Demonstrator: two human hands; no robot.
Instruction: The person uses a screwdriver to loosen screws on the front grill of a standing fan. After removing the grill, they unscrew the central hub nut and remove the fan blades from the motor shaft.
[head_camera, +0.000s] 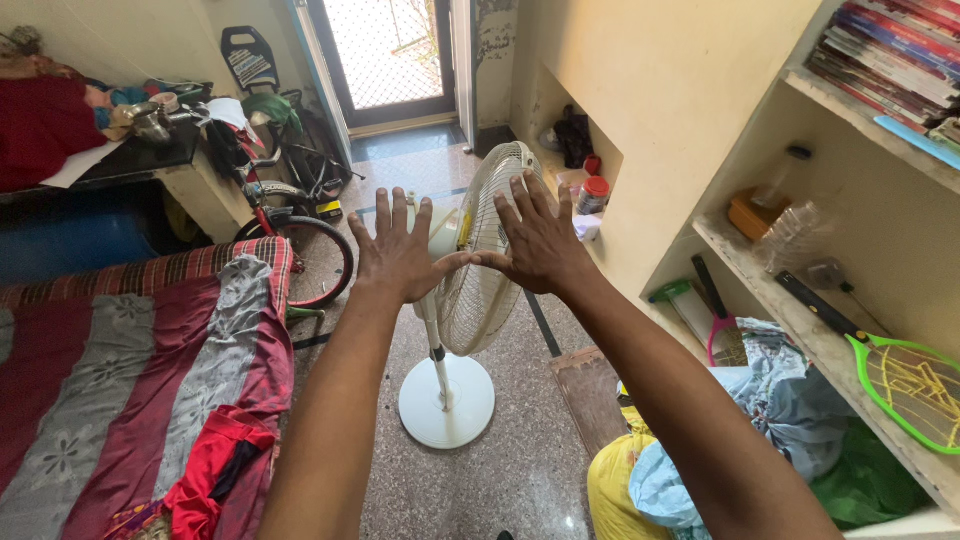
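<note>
- The left hand (395, 255) and right hand (540, 240) are spread wide, thumbs touching, holding nothing.
- The fan (470, 270) stands on the floor just beyond them, right of the bed (130, 390).
- It looks light but top-heavy; its grille seems flimsy, so the pole (433, 340) is likely the safest grip.

Daylit room, sharp picture, wide-angle bend at the edges.

Light enters through the grated door (388, 50) at the far end; its panel is blown out to near white. Polished floor (520, 470) carries a soft sheen and a small glare spot near the bottom edge. Cream walls bright, even. Space under the dark table (130, 160) falls to deep shadow. Shelves (820, 330) on the right lean and stretch. No motion blur.
</note>
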